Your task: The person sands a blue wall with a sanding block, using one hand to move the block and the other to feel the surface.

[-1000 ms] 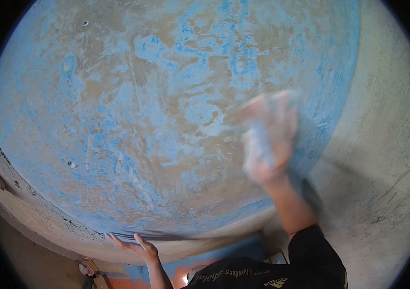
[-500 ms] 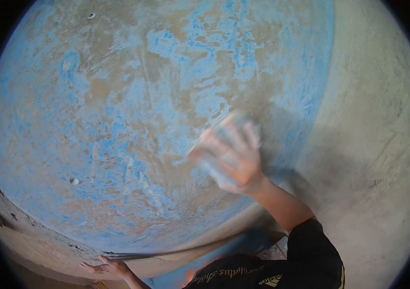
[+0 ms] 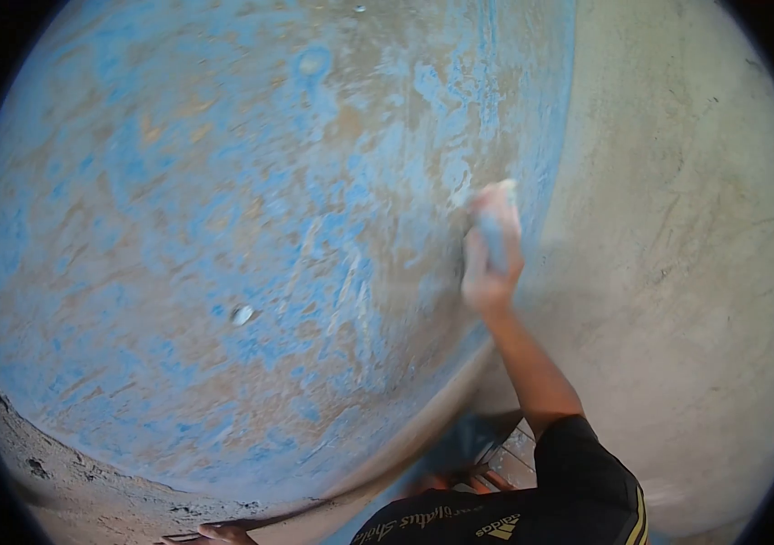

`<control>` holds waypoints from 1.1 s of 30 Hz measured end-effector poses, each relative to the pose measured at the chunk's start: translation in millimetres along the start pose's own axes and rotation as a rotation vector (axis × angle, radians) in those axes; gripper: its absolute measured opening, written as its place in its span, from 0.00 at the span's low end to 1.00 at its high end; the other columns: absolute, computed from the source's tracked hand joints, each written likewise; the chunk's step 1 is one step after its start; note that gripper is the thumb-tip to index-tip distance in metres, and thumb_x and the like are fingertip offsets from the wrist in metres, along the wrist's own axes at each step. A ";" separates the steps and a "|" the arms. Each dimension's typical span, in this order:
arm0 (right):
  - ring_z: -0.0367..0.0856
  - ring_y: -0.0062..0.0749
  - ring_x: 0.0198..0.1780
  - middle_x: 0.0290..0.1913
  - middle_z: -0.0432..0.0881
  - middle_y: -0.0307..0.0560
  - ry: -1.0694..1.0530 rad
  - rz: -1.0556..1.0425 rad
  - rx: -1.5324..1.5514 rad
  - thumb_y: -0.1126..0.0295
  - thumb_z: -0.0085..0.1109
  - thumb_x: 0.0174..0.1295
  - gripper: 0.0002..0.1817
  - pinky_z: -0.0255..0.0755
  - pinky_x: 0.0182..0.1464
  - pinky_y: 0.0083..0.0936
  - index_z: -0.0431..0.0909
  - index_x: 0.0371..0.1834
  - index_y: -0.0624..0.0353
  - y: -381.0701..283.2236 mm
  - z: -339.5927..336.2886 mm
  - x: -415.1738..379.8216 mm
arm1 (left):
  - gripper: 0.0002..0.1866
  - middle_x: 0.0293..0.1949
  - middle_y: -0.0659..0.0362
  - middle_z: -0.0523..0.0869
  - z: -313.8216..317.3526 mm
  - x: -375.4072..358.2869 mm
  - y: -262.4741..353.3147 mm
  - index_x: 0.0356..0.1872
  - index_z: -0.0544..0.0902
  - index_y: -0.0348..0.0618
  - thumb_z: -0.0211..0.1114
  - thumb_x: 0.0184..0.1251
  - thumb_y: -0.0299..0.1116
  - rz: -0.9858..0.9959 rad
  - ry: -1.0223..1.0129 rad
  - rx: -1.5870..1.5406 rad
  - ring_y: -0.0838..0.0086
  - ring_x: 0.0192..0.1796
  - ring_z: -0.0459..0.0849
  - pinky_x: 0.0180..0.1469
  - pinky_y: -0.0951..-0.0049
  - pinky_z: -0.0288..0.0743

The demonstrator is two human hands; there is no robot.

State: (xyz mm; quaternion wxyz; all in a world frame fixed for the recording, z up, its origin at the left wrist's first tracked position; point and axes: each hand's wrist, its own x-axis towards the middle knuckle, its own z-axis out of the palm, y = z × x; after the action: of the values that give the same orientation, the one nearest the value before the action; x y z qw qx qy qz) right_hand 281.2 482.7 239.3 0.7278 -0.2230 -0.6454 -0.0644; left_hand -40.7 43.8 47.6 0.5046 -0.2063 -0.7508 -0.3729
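My right hand (image 3: 494, 245), dusty and blurred by motion, presses against a wall (image 3: 251, 218) patched with blue and grey-brown. Its fingers are closed on a thin flat piece that looks like sandpaper, mostly hidden behind the hand in this view. Low at the bottom left, my left hand (image 3: 219, 534) is partly cut off by the frame edge. Its visible fingers stretch out near the wall's lower edge and hold nothing that I can see.
To the right, beyond a blue border line, runs a plain grey-beige wall (image 3: 669, 200). A small round pale fitting (image 3: 242, 315) sits in the blue surface. Rough, crumbly material (image 3: 42, 454) lines the lower left. A metal grid (image 3: 519, 450) shows beside my body.
My right hand has moved right and slightly up across the wall and turned more upright. The view has shifted, so wall marks appear farther right. My left hand now sits lower in the frame.
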 end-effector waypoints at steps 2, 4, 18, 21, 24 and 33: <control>0.71 0.47 0.78 0.70 0.82 0.49 0.049 0.243 -0.009 0.70 0.58 0.69 0.23 0.58 0.78 0.51 0.82 0.68 0.50 -13.4 0.5 1.3 | 0.37 0.82 0.38 0.51 -1.9 -9.2 -5.9 0.82 0.54 0.37 0.46 0.86 0.54 0.000 -0.032 -0.043 0.45 0.83 0.51 0.80 0.39 0.51; 0.71 0.45 0.77 0.70 0.82 0.47 -0.071 0.022 -0.039 0.69 0.58 0.69 0.22 0.59 0.77 0.49 0.83 0.67 0.47 -50.6 -2.1 -10.5 | 0.38 0.82 0.38 0.51 -1.0 -15.4 -11.7 0.82 0.54 0.37 0.46 0.86 0.54 0.001 -0.046 -0.074 0.45 0.84 0.51 0.80 0.39 0.51; 0.77 0.47 0.71 0.66 0.83 0.54 -0.341 -0.510 -0.065 0.65 0.60 0.68 0.22 0.63 0.73 0.49 0.83 0.64 0.55 -130.0 7.6 -72.5 | 0.38 0.82 0.39 0.51 -7.1 -19.7 -53.7 0.82 0.53 0.37 0.45 0.86 0.55 0.014 -0.091 -0.188 0.45 0.84 0.51 0.81 0.38 0.51; 0.76 0.51 0.73 0.65 0.83 0.58 -0.109 0.151 0.017 0.67 0.59 0.71 0.20 0.64 0.73 0.50 0.83 0.63 0.61 -110.9 15.3 -73.6 | 0.38 0.82 0.39 0.51 -10.6 -19.5 -57.8 0.82 0.53 0.37 0.45 0.86 0.55 0.023 -0.110 -0.204 0.45 0.84 0.51 0.81 0.38 0.50; 0.79 0.47 0.69 0.65 0.84 0.56 0.015 0.139 0.088 0.67 0.60 0.69 0.21 0.65 0.73 0.49 0.83 0.64 0.58 -123.0 20.8 -78.7 | 0.38 0.82 0.39 0.51 -10.8 -19.2 -57.3 0.82 0.53 0.37 0.45 0.86 0.55 0.021 -0.112 -0.211 0.45 0.84 0.51 0.81 0.38 0.50; 0.78 0.44 0.71 0.63 0.85 0.50 0.086 0.003 0.115 0.73 0.52 0.63 0.21 0.64 0.73 0.47 0.84 0.59 0.60 -106.5 25.3 -58.4 | 0.38 0.82 0.39 0.51 -6.6 -20.8 -50.8 0.82 0.53 0.37 0.45 0.86 0.56 0.030 -0.109 -0.210 0.45 0.84 0.51 0.81 0.38 0.50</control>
State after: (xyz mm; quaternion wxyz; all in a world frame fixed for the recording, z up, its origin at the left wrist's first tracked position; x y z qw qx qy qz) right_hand 208.3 386.6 210.2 0.7664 -0.1790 -0.6159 -0.0357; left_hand -63.1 7.8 12.1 0.4443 -0.2892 -0.7307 -0.4302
